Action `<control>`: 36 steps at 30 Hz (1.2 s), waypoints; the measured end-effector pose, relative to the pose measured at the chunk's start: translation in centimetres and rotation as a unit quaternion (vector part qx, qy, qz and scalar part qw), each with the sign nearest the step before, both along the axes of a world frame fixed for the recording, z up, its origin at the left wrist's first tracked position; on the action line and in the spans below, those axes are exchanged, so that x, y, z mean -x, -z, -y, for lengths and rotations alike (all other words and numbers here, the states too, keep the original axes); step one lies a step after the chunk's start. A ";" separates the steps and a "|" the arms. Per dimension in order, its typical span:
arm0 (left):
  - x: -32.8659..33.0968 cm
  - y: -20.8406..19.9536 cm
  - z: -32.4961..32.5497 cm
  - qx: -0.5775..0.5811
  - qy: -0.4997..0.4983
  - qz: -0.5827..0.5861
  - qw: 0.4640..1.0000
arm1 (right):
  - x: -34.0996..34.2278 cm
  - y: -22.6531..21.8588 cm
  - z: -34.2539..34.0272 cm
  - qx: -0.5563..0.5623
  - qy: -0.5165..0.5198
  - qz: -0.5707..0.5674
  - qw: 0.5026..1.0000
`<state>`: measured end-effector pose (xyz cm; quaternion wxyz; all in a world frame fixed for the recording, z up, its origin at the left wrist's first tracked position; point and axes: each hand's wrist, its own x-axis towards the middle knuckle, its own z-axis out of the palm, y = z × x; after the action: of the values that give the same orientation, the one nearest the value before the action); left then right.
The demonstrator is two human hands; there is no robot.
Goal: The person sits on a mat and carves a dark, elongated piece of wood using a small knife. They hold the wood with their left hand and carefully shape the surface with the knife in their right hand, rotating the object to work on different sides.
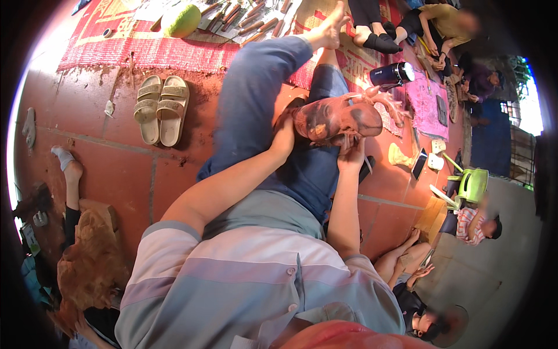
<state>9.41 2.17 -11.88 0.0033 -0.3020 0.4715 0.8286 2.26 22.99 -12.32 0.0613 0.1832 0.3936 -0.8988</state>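
1. We are holding the carving (326,123) above our lap (308,177), right of the sandals (173,110).
2. Our left hand (283,135) is clasping its left end; our right hand (351,153) is gripping its near underside, fingertips partly hidden.
3. If either hand is slipping, we are risking snapped prongs (396,109).

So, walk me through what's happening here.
A reddish-brown carved wooden piece with branching, antler-like parts is held over the lap in two bare hands: the left hand at its left end, the right hand at its near side, fingers partly hidden. Beyond the legs, wooden-handled tools lie spread out beside a round green fruit. A pair of sandals sits on the tiled floor to the left.
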 end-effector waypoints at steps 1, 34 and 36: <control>-0.9 0.4 -0.2 0.031 0.030 0.029 0.999 | 0.1 0.2 0.0 0.013 -0.005 -0.006 1.000; -2.8 5.6 3.6 -0.343 0.031 0.081 0.935 | -2.6 -1.3 2.8 0.089 0.017 -0.059 0.994; -1.9 5.9 3.5 -0.341 0.096 0.027 0.935 | -2.5 -1.4 3.1 0.095 0.016 -0.049 0.994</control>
<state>11.31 -1.35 -17.83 0.1980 -0.2581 0.1867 0.9270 4.77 19.90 -10.93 0.0450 0.1381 0.3057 -0.9410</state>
